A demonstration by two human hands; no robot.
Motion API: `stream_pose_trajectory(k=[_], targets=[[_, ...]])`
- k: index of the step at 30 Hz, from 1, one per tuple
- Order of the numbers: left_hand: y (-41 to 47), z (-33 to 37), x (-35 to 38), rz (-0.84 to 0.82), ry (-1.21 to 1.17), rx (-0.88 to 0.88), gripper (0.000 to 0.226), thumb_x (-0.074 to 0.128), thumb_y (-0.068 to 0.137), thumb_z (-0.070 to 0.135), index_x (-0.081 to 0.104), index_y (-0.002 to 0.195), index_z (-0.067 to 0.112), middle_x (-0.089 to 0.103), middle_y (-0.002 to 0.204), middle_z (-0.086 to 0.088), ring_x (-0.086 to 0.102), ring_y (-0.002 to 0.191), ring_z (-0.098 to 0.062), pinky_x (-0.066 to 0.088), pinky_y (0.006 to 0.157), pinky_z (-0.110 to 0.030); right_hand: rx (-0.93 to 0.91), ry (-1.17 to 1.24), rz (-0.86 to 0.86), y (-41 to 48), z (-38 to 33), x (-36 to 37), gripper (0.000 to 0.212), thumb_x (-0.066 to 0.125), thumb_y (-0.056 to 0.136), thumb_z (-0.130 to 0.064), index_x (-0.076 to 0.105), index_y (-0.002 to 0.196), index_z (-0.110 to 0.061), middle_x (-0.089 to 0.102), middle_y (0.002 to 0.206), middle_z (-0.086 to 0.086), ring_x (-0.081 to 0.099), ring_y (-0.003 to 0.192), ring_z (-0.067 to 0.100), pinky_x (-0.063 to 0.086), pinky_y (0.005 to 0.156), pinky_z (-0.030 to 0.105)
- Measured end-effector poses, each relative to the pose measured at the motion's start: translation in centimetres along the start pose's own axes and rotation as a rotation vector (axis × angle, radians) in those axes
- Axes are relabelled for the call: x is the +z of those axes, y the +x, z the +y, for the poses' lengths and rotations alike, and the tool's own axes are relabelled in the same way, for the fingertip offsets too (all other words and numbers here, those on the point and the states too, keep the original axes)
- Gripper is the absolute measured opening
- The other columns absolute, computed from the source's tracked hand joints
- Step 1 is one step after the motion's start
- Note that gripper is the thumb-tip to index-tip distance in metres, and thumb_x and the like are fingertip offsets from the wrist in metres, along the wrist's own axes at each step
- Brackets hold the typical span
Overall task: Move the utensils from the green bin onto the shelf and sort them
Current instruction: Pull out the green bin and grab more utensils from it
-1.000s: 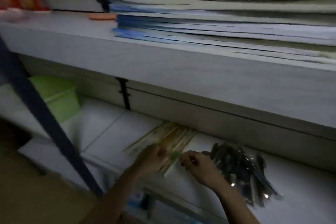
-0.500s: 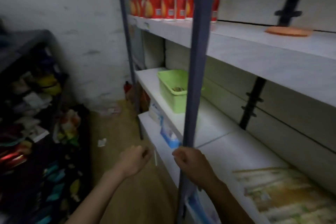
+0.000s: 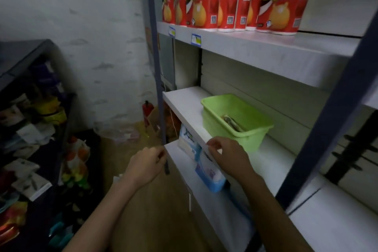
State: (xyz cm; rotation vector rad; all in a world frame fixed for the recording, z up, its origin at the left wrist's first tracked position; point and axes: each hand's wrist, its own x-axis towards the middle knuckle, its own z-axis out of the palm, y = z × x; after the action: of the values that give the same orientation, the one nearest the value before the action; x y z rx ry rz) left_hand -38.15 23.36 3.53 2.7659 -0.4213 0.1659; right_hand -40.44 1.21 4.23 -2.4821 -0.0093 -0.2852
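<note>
A green bin (image 3: pixel 229 129) stands on the white middle shelf (image 3: pixel 184 104), near its front edge. A few wrapped utensils (image 3: pixel 233 122) lie inside the bin against its right wall. My right hand (image 3: pixel 227 153) hovers at the shelf's front edge just in front of the bin, fingers curled, with nothing visible in it. My left hand (image 3: pixel 145 165) is lower and to the left, off the shelf, loosely closed and holding nothing that I can see.
Red paper-roll packs (image 3: pixel 229 0) line the upper shelf. Blue-grey uprights (image 3: pixel 155 63) frame the rack. Blue-and-white packs (image 3: pixel 204 165) sit on the lower shelf under my right hand. A cluttered dark rack (image 3: pixel 30 129) stands at the left, a red extinguisher (image 3: pixel 147 110) by the wall.
The view has swung left from the sorted utensils to the green bin. Both hands left the utensil piles and moved toward the bin, which now looks closer.
</note>
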Motion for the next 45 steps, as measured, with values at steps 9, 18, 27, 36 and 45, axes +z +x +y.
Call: stream_pose_trajectory(k=[9, 18, 27, 36, 45], targets=[[13.5, -0.2, 1.1, 0.009, -0.160, 0.213, 0.020, 0.045, 0.096, 0.028, 0.063, 0.094, 0.018, 0.064, 0.085, 0.005, 0.058, 0.073, -0.012, 0.047, 0.065, -0.029, 0.169, -0.068, 0.142, 12.7, 3.4, -0.2, 0.022, 0.050, 0.094, -0.028, 0.068, 0.103, -0.020, 0.070, 0.108, 0.004, 0.064, 0.100, 0.026, 0.050, 0.080, 0.033], [27.5, 3.2, 3.6, -0.110, -0.342, 0.475, 0.021, 0.047, 0.095, 0.029, 0.064, 0.098, 0.017, 0.068, 0.091, 0.001, 0.061, 0.079, -0.016, 0.051, 0.075, -0.031, 0.463, -0.217, -0.003, 22.1, 11.4, -1.3, 0.026, 0.045, 0.097, -0.022, 0.063, 0.112, -0.011, 0.062, 0.123, 0.015, 0.059, 0.110, 0.030, 0.046, 0.088, 0.032], [36.2, 7.3, 8.8, -0.318, -0.336, 0.777, 0.020, 0.050, 0.094, 0.026, 0.066, 0.101, 0.017, 0.070, 0.093, 0.001, 0.059, 0.073, -0.013, 0.042, 0.062, -0.024, 0.657, -0.342, -0.215, 23.0, 15.6, -1.0, 0.032, 0.042, 0.098, -0.018, 0.057, 0.126, -0.018, 0.052, 0.137, 0.006, 0.050, 0.124, 0.024, 0.041, 0.099, 0.030], [41.8, 10.8, 16.0, -0.714, 0.107, 1.171, 0.029, 0.049, 0.094, 0.026, 0.058, 0.116, 0.010, 0.058, 0.122, -0.009, 0.056, 0.109, -0.025, 0.044, 0.087, -0.031, 0.889, -0.295, -0.225, 22.1, 14.1, -0.8, 0.036, 0.039, 0.099, -0.013, 0.053, 0.132, -0.011, 0.049, 0.140, 0.010, 0.047, 0.128, 0.025, 0.039, 0.102, 0.031], [41.9, 15.0, 19.9, -0.833, 0.372, 1.357, 0.043, 0.059, 0.087, 0.031, 0.053, 0.121, 0.006, 0.054, 0.127, -0.014, 0.054, 0.112, -0.030, 0.047, 0.092, -0.036, 0.994, -0.272, -0.303, 20.9, 13.1, 0.4, 0.029, 0.044, 0.096, -0.010, 0.065, 0.115, -0.013, 0.063, 0.120, 0.013, 0.059, 0.110, 0.032, 0.048, 0.088, 0.036]])
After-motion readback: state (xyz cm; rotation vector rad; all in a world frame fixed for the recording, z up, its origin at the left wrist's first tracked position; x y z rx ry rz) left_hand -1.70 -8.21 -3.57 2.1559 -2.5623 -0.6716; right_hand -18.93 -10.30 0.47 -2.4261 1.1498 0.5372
